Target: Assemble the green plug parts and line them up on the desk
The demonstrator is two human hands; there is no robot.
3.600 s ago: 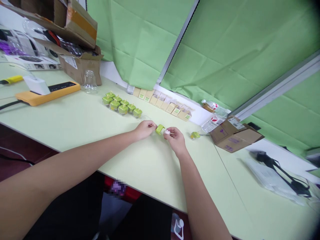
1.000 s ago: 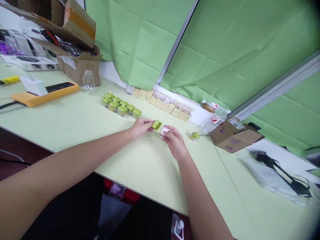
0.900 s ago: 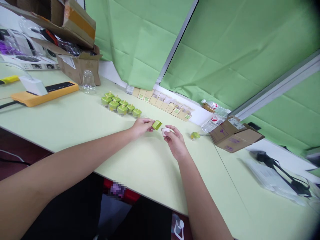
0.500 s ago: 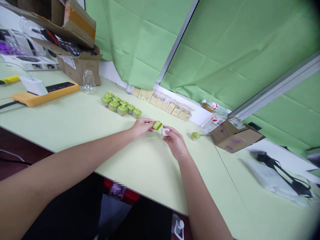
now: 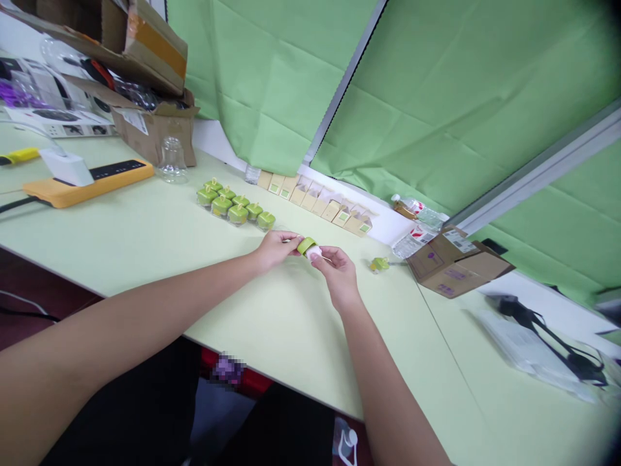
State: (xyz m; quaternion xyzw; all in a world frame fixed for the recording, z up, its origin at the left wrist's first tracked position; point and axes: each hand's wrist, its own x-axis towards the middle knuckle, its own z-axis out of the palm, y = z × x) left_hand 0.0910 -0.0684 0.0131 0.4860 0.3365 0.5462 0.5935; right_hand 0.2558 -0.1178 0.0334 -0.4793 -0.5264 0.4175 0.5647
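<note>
My left hand pinches a green plastic cap, tilted with its opening toward the right. Between the fingers of my right hand is a small white block, whose left end meets the cap's opening; how deep it sits inside I cannot tell. Both are held just above the pale table. Left of and beyond my hands stand several small clear containers with green lids, grouped in rows. A single green-lidded container stands apart, to the right of my right hand.
Small cardboard boxes line the wall behind. On the left are an orange power strip, a clear plastic cup and stacked cartons. Water bottles, a carton and a black cable lie to the right.
My right hand has moved slightly left, bringing the white block from beside the green cap up to its opening. The left hand has barely moved.
</note>
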